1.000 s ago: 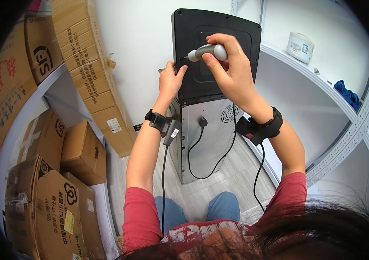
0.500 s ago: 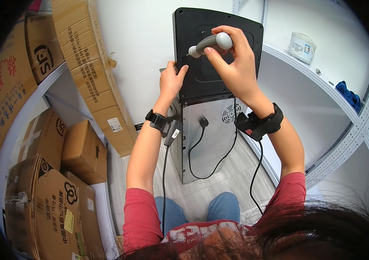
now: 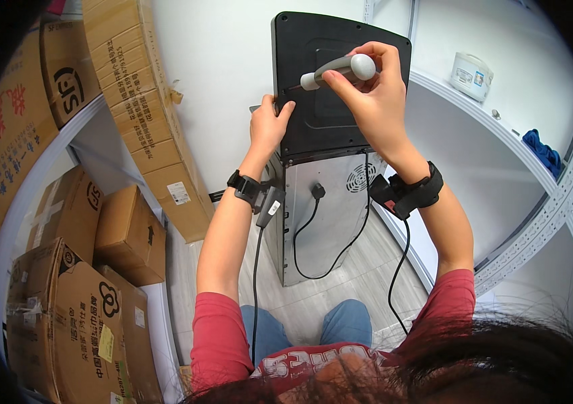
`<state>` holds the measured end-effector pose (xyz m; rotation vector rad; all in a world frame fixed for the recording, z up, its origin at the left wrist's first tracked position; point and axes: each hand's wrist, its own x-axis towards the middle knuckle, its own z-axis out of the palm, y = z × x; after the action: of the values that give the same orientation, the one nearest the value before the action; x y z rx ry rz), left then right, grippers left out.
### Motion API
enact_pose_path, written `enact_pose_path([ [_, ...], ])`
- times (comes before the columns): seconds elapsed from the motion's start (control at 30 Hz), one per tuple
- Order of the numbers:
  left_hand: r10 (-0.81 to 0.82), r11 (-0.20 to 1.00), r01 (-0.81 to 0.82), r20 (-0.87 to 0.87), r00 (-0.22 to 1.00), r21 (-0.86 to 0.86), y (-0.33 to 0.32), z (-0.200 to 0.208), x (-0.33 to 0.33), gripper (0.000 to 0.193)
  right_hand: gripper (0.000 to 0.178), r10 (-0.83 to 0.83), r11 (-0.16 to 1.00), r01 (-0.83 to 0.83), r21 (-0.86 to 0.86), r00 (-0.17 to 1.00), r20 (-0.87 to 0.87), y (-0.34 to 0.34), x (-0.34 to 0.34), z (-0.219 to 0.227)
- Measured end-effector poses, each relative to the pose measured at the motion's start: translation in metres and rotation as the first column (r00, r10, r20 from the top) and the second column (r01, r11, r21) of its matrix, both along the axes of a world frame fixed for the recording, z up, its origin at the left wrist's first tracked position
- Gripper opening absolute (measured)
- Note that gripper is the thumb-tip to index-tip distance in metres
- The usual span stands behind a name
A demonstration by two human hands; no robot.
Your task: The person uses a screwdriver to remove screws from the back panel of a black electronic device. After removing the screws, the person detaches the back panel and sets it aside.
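R hand (image 3: pixel 379 94) is closed on a grey screwdriver w/ white collar & pale rounded butt (image 3: pixel 340 70), thin shaft pointing L toward a spot just above L hand (image 3: pixel 270 124); can't tell if the tip sits in a hole. L hand grips the L edge of a black plastic panel w/ curved top (image 3: pixel 323 114), thumb on its face, other fingers partly hidden. Panel is upright under both hands; R hand + handle block part of its R half. Below the hands: silver-grey metal cabinet (image 3: pixel 327 232) w/ a round slotted vent (image 3: pixel 360 178) & a black plugged-in power cord (image 3: pixel 295 241) looping down. Black strapped wrist unit (image 3: pixel 271 204) below L hand hides a bit of the cabinet edge; another black wrist unit (image 3: pixel 394 196) sits below R hand, nr the vent. Well L of L hand: tall brown cardboard carton (image 3: pixel 141 121) on end, then more brown cardboard boxes (image 3: pixel 81 316) farther out & lower. Well R of R hand: white rounded appliance (image 3: pixel 471 76) & crumpled dark-blue cloth (image 3: pixel 542 152) on a curved-looking white metal shelf (image 3: pixel 434 86). Behind the hands, plain white wall (image 3: pixel 212 60); far below them, pale grey wood-look floor (image 3: pixel 340 291).
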<state>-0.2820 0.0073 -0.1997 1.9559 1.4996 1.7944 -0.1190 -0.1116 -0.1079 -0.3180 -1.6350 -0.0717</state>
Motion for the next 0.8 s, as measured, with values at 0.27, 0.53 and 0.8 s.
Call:
enact_pose_path([
  [0.27, 0.017, 1.000, -0.017, -0.004, 1.000, 0.015, 0.001, -0.001, -0.002, 0.049, 0.039, 0.162, 0.986, -0.151, -0.078, 0.972, 0.169, -0.011, -0.006, -0.003],
  [0.53, -0.004, 1.000, 0.004, -0.007, 1.000, -0.008, 0.000, 0.000, -0.001, 0.048, 0.036, 0.074, 0.996, -0.078, 0.030, 0.989, 0.125, 0.001, -0.017, -0.005],
  [0.8, -0.008, 1.000, 0.008, -0.001, 1.000, 0.012, -0.002, 0.001, 0.000, 0.048, 0.034, 0.012, 1.000, -0.013, 0.007, 0.990, 0.143, 0.003, -0.008, -0.011],
])
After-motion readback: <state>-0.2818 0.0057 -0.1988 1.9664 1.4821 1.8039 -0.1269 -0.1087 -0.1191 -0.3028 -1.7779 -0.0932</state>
